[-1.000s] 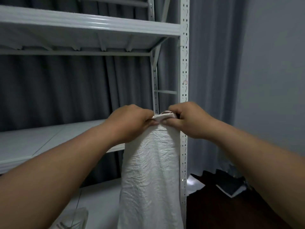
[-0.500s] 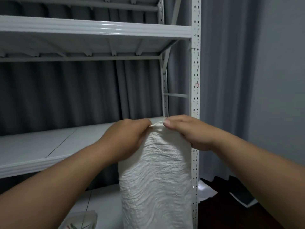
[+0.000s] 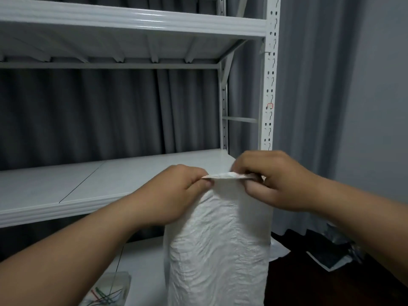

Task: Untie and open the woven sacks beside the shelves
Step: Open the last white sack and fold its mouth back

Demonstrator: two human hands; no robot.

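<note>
1. Both hands pinch the top edge of a crinkled white woven sack [image 3: 217,250] standing at the six o'clock of a white metal shelf unit [image 3: 269,85].
2. Left hand [image 3: 176,193] fingers curl at the sack's nine o'clock corner.
3. Right hand [image 3: 271,180] fingers pinch its three o'clock corner.

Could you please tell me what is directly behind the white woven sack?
The white shelf upright and a shelf board stand behind the woven sack; their parts directly behind it are covered.

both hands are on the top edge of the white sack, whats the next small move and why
Probably draw the hands apart to spread the mouth. The left hand and right hand each pinch an end of the woven sack top edge, which looks flattened shut, with no tie visible.
</note>
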